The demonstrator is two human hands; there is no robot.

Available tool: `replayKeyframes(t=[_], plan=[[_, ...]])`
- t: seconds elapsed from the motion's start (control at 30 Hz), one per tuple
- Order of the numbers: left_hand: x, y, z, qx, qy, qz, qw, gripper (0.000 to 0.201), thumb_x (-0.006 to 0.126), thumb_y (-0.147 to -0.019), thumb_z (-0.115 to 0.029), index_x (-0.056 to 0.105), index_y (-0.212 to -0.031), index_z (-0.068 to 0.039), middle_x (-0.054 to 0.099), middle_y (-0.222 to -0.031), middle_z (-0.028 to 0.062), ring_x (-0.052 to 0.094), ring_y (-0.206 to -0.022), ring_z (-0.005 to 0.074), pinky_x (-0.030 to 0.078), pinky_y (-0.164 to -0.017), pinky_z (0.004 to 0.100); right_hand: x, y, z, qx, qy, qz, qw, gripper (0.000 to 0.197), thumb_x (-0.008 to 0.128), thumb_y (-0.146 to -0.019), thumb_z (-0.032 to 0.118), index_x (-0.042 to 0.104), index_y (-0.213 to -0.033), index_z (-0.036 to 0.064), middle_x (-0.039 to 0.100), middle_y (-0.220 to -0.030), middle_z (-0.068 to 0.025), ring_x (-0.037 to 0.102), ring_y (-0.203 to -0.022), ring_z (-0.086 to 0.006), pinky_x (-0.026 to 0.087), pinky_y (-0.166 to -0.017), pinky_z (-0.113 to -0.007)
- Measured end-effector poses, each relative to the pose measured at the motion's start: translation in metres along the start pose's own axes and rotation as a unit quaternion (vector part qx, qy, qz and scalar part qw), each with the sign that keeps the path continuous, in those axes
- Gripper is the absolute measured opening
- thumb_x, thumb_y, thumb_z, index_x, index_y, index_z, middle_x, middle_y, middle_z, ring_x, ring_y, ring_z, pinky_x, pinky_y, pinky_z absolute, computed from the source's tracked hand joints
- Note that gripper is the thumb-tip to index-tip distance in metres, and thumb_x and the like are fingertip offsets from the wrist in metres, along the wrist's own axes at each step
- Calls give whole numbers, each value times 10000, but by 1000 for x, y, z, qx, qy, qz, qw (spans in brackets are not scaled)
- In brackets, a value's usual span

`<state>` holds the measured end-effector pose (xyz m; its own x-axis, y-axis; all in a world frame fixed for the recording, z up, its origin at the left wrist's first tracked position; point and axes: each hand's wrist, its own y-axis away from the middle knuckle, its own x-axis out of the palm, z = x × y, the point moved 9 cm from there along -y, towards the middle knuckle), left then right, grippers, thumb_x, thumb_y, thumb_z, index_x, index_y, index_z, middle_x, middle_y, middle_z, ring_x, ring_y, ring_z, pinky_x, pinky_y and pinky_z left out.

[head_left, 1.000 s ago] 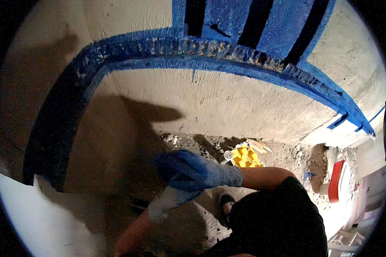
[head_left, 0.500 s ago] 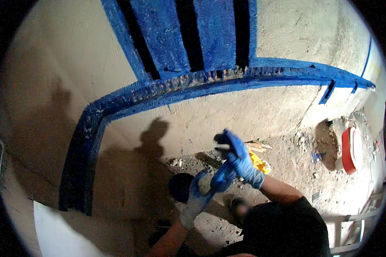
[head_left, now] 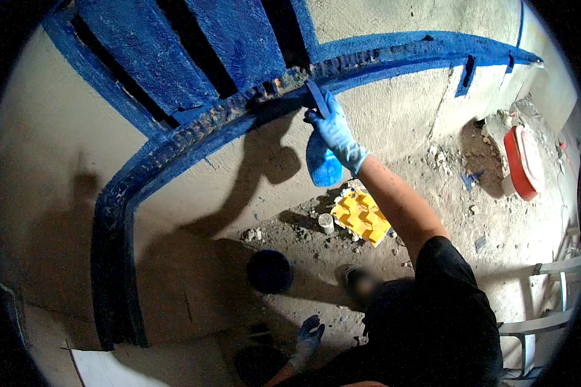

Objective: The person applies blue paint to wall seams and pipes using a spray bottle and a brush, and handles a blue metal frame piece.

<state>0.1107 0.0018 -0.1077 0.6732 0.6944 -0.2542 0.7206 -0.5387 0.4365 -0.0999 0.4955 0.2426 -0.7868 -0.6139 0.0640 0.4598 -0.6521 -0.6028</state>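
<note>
My right hand (head_left: 336, 132), in a light blue paint-stained glove, reaches up to the lower edge of a blue-painted ledge (head_left: 239, 119) on the wall. It grips a blue paddle-shaped thing (head_left: 324, 164) whose broad rounded end hangs below the fist; its exact kind does not show. A narrow blue strip sticks up from the fingers against the ledge. My left hand (head_left: 308, 338), gloved with dark blue fingertips, is low near my body, its fingers apart and holding nothing visible. A dark round bucket (head_left: 269, 271) stands on the ground above it.
A yellow moulded tray (head_left: 361, 216) and a small whitish cup (head_left: 326, 223) sit on rubble-strewn ground by the wall. To the right are a red and white container (head_left: 523, 161) and grey metal rails (head_left: 552, 321). A white sheet (head_left: 110, 371) is at lower left.
My hands were together low in front of the wall; now the right has risen to the ledge with the blue thing. The left has dropped toward my body. The view has shifted.
</note>
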Motion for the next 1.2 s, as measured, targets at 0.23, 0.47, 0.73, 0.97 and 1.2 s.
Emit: replayKeyframes(t=[0.23, 0.47, 0.73, 0.97, 1.2], plan=[[-2, 2, 19, 42, -169, 21, 984, 377, 599, -878, -199, 521, -1193, -7, 583, -1153, 150, 572, -1028, 275, 467, -887, 356, 2, -19, -18, 39, 74, -35, 996, 571, 677, -727, 253, 477, -1205, 13, 555, -1130, -240, 526, -1050, -402, 429, -907, -407], [-2, 25, 105, 129, -329, 81, 932, 389, 550, -874, -306, 587, -1122, -9, 596, -1130, 180, 561, -1033, 343, 431, -932, 416, -1, -12, 19, -37, 103, -33, 993, 457, 648, -750, 255, 504, -1135, 56, 573, -1040, -214, 542, -969, -411, 455, -831, -436], [-22, 34, 152, 1, -388, 99, 916, 367, 498, -896, -290, 588, -1141, -32, 570, -1174, 193, 520, -1107, 334, 388, -981, 405, -5, -14, 43, -92, 139, -50, 985, 464, 603, -771, 309, 512, -1195, 143, 565, -1024, -188, 565, -898, -393, 483, -777, -442], [-24, 38, 164, -131, -228, 94, 960, 416, 499, -893, -343, 589, -1138, -19, 562, -1199, 177, 502, -1128, 345, 370, -995, 416, -6, -23, 54, -65, 238, -45, 968, 498, 630, -736, 364, 526, -1131, 78, 592, -997, -186, 580, -899, -361, 492, -746, -447], [-14, 30, 122, -60, -334, 110, 934, 420, 485, -905, -355, 594, -1117, -10, 575, -1175, 176, 523, -1090, 352, 388, -972, 418, -11, -24, 52, -167, 253, -85, 949, 442, 590, -767, 347, 557, -1157, 141, 607, -979, -183, 575, -917, -375, 483, -783, -447]])
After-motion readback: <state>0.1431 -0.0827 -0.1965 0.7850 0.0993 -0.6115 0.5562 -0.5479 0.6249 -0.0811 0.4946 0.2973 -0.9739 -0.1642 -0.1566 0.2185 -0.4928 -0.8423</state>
